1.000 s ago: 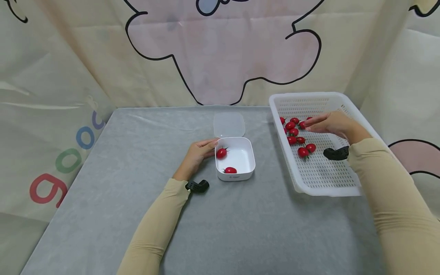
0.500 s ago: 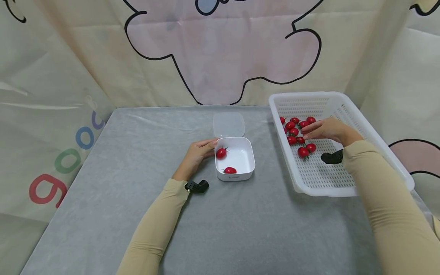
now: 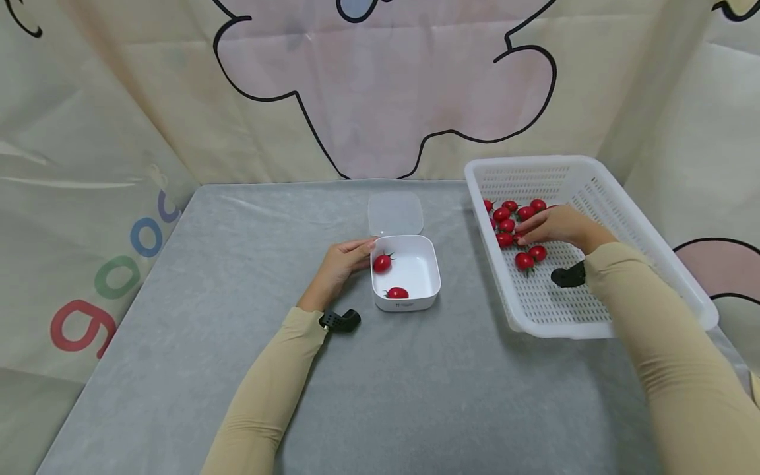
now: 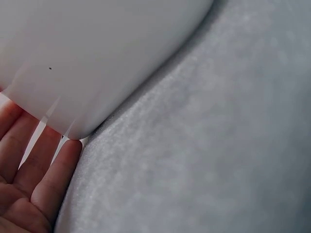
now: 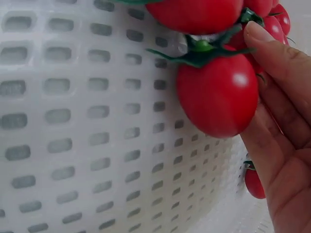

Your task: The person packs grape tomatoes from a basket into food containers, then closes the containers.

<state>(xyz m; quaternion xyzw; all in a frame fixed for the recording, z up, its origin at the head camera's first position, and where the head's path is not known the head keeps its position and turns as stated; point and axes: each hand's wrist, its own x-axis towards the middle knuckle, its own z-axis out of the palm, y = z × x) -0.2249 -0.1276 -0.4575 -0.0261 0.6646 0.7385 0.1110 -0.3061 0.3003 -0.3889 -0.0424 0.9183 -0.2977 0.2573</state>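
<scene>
A white square box (image 3: 420,267) with two cherry tomatoes in it, one of them a tomato (image 3: 382,263) near the left wall, stands on the table. My left hand (image 3: 346,260) rests against the box's left side, with straight fingers (image 4: 60,174) touching the outer wall in the left wrist view. My right hand (image 3: 561,227) reaches into a white basket (image 3: 570,320). Its thumb and fingers pinch a cherry tomato (image 5: 236,40), partly hidden by the thumb. Another cherry tomato (image 5: 218,97) with a green stem top hangs close before the hand in the right wrist view.
Several cherry tomatoes (image 3: 505,239) lie along the basket's left side. A translucent lid (image 3: 395,213) lies flat behind the box. Grey cloth (image 3: 463,396) covers the table, and printed curtains (image 3: 380,99) stand behind and beside it.
My right hand has moved left and down among the basket's tomatoes, and its fingers have come around one. My left hand and the box have stayed put.
</scene>
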